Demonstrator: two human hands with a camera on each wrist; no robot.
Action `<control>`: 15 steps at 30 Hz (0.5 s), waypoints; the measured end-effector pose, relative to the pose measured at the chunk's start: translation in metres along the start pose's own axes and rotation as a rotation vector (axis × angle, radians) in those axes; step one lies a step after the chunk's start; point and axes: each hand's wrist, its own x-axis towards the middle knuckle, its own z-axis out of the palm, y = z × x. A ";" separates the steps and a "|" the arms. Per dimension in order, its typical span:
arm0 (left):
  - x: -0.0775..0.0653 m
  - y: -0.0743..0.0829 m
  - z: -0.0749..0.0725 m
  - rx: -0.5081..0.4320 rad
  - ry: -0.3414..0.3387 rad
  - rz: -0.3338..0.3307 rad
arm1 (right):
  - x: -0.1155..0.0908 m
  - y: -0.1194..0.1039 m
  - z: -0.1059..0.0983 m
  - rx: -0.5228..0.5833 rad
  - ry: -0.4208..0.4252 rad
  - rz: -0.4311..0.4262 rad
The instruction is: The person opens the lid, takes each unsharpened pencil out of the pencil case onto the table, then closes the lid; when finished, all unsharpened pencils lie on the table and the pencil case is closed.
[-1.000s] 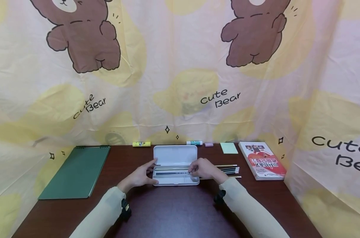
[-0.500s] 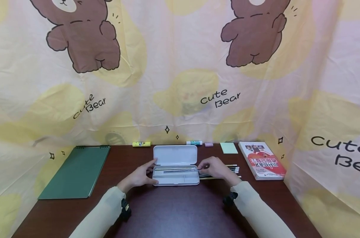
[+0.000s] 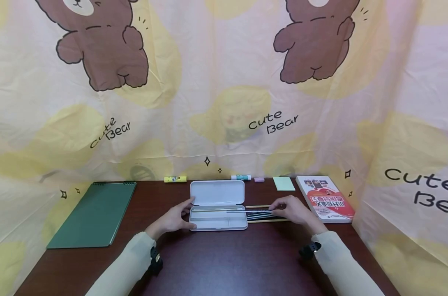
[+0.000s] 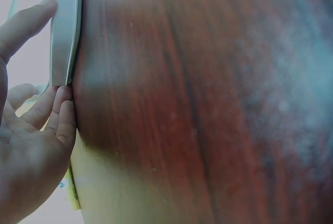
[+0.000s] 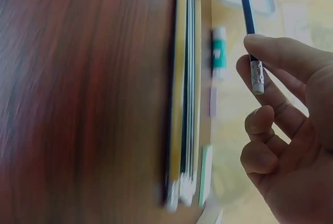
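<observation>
A white pencil case (image 3: 209,225) lies on the table with its lid (image 3: 217,192) raised at the back. My left hand (image 3: 173,218) holds the case's left end, thumb at the front corner and fingers farther back; the left wrist view shows them against its side (image 4: 66,31). Between thumb and fingers, my right hand (image 3: 292,210) pinches a dark pencil (image 5: 246,8) close to its white eraser. That pencil's far end reaches over the case's back compartment. Below it, right of the case, several pencils (image 5: 188,89) lie side by side, black and yellow, erasers to the right.
Along the back edge are a yellow tube (image 3: 175,179), a glue stick (image 3: 241,177), a pink eraser (image 3: 259,179) and green sticky notes (image 3: 284,183). A book (image 3: 325,201) lies at right, a green spiral notebook (image 3: 94,216) at left. A printed cloth hangs behind.
My right hand has lifted the dark pencil out of the case's compartment and drawn it rightward, over the loose pencils. My left hand has stayed on the case.
</observation>
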 end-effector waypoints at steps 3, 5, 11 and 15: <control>0.000 0.000 0.000 -0.008 0.001 -0.004 | -0.007 0.011 -0.006 -0.014 0.009 0.024; 0.000 0.000 0.000 -0.009 0.000 -0.007 | -0.011 0.018 -0.010 -0.011 0.016 0.032; 0.001 0.000 0.000 -0.010 0.001 -0.006 | -0.023 0.038 -0.015 0.004 0.010 0.028; 0.000 0.000 0.000 -0.005 0.002 -0.004 | -0.030 0.048 -0.016 0.012 -0.002 0.060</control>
